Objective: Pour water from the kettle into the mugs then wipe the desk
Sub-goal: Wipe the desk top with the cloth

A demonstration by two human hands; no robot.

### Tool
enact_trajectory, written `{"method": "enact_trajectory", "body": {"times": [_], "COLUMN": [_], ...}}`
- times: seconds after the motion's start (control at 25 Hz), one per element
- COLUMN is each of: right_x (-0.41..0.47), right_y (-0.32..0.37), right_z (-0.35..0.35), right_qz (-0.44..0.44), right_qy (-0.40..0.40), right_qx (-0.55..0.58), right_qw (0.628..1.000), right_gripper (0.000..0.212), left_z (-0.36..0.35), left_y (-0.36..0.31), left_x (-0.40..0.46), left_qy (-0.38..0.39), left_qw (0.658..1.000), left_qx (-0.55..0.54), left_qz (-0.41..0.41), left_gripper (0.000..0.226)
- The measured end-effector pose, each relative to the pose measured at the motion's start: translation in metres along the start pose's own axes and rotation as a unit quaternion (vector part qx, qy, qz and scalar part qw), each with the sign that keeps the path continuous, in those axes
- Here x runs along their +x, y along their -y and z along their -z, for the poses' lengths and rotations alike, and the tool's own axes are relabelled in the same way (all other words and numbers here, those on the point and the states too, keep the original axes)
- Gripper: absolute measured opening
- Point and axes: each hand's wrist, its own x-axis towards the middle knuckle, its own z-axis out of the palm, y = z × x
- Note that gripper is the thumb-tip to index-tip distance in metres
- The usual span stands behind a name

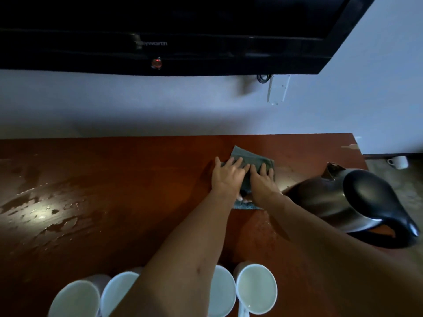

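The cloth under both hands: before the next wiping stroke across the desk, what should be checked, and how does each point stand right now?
1. Both hands on the cloth: ok; left hand and right hand press it flat.
2. Cloth flat on the desk: ok.
3. Kettle clear of the stroke: not ok; it stands close beside the right hand.
4. Mugs out of the way: ok for the hands; they line the near edge, under the forearms.
5. Mugs filled: ok for the rightmost; the others cannot tell.
6. Wet patches left: not ok; shiny streaks remain on the left of the desk.
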Motion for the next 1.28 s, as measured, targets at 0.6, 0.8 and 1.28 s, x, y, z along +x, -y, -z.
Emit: {"method": "enact_trajectory", "body": {"times": [0.6,0.8,1.28], "right_x": [0.043,0.047,0.028], "right_y": [-0.043,-0.053,0.150], "right_z": [0.030,0.023,-0.034], "right_qz": [-0.066,-0.059,0.057], "right_qy": [-0.052,-0.052,-0.014], "right_qx": [0.000,0.013,-0.086], "right_qw": [0.996,0.997,0.995], "right_gripper": [0.108,0.119,0.121], "left_z": [0.048,0.047,-0.026], "left_y": [-0.040,-0.040,0.159], "left_x": [0.065,0.058,-0.053], "left_qy": [0.002,0.012,-0.001], "left_qw": [0.997,0.998,0.998], "left_qx": [0.040,0.032,-0.047], "left_qz": [-0.060,-0.051,0.043], "left_gripper": [0.114,0.113,0.113]}}
